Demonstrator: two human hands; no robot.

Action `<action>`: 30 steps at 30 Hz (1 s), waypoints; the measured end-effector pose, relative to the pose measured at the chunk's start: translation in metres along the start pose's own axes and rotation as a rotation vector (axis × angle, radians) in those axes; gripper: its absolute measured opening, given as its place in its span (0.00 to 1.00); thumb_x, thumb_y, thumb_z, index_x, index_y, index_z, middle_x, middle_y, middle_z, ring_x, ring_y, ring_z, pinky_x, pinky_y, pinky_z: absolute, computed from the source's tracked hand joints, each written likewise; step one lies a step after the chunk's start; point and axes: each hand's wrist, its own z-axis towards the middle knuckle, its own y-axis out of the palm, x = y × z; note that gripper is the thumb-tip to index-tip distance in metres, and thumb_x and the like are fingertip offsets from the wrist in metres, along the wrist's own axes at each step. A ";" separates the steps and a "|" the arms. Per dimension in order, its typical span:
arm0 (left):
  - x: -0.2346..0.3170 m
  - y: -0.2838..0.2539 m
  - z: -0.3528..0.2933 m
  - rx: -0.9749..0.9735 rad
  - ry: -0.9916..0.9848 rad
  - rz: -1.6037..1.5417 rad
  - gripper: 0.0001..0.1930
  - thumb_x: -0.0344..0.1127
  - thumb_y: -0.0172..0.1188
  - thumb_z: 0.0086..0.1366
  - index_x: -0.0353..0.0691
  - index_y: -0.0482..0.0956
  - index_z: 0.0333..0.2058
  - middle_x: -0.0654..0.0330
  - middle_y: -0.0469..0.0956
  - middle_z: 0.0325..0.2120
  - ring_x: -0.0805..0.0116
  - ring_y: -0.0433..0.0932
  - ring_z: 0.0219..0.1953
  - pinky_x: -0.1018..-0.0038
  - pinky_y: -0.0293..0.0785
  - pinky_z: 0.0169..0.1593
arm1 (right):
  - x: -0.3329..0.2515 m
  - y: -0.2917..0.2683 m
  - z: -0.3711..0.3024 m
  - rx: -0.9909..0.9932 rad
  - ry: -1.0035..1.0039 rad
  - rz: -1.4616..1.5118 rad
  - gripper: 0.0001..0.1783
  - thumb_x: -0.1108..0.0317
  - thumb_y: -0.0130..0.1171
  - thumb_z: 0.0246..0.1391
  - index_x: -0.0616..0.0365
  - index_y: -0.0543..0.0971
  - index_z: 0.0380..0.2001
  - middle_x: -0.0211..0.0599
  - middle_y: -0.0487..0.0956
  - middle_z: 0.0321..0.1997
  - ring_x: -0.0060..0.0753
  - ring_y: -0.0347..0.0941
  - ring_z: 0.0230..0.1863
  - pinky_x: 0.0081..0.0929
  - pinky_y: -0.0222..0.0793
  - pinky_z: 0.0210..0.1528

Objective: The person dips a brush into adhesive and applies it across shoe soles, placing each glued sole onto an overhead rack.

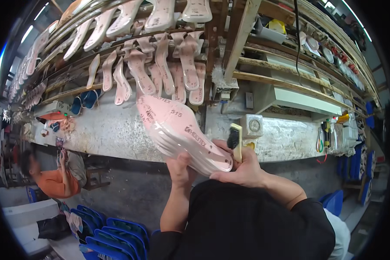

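A fanned stack of pink shoe insoles [173, 125] with glossy pale edges lies slantwise between my two hands, its top piece covered in dark print. My left hand [180, 170] is closed on the lower left edge, thumb up against the side. At the narrower near end, my right hand [247, 167] grips the insoles with the thumb below. A small brush [235, 143] with black bristles and a pale handle is also in that right hand, standing upright by the fingers. The undersides of the insoles are hidden.
More pink insoles [164, 65] hang and lean on wooden racks above the long workbench [112, 138]. A white box with a round dial [252, 126] stands on the bench. To the left sits a person in orange [58, 182]. Blue trays [117, 238] stand low at the left.
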 end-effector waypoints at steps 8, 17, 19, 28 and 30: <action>-0.032 -0.042 0.002 -0.003 -0.098 0.086 0.36 0.48 0.62 0.64 0.29 0.62 0.63 0.49 0.75 0.53 0.57 0.77 0.54 0.59 0.77 0.56 | 0.020 -0.023 -0.017 0.148 0.099 -0.188 0.25 0.61 0.78 0.48 0.61 0.80 0.45 0.26 0.79 0.36 0.14 0.64 0.28 0.18 0.65 0.30; -0.009 -0.055 -0.009 -0.153 -0.354 -0.381 0.44 0.50 0.75 0.52 0.35 0.64 0.61 0.53 0.69 0.42 0.66 0.70 0.31 0.71 0.71 0.34 | 0.148 -0.207 -0.082 0.273 0.570 -1.131 0.22 0.52 0.52 0.65 0.60 0.84 0.35 0.50 0.83 0.28 0.55 0.82 0.36 0.44 0.76 0.43; -0.012 -0.055 -0.011 -0.161 -0.365 -0.377 0.44 0.50 0.75 0.52 0.34 0.64 0.61 0.53 0.69 0.42 0.66 0.71 0.32 0.71 0.72 0.34 | 0.160 -0.214 -0.064 0.131 0.700 -1.392 0.18 0.56 0.57 0.61 0.60 0.84 0.30 0.47 0.85 0.32 0.53 0.83 0.39 0.46 0.77 0.42; -0.006 -0.047 -0.031 0.034 -0.384 -0.090 0.50 0.55 0.78 0.50 0.29 0.65 0.62 0.48 0.72 0.52 0.63 0.76 0.41 0.69 0.77 0.41 | 0.165 -0.231 0.023 0.052 0.641 -1.617 0.18 0.52 0.67 0.53 0.56 0.84 0.35 0.46 0.84 0.36 0.51 0.82 0.42 0.44 0.77 0.43; -0.005 -0.036 -0.034 0.098 -0.349 -0.012 0.50 0.52 0.78 0.50 0.28 0.63 0.64 0.46 0.73 0.55 0.58 0.79 0.49 0.66 0.81 0.50 | 0.103 -0.202 0.005 0.462 0.111 -1.435 0.19 0.56 0.70 0.51 0.58 0.84 0.40 0.48 0.83 0.35 0.50 0.80 0.39 0.43 0.75 0.44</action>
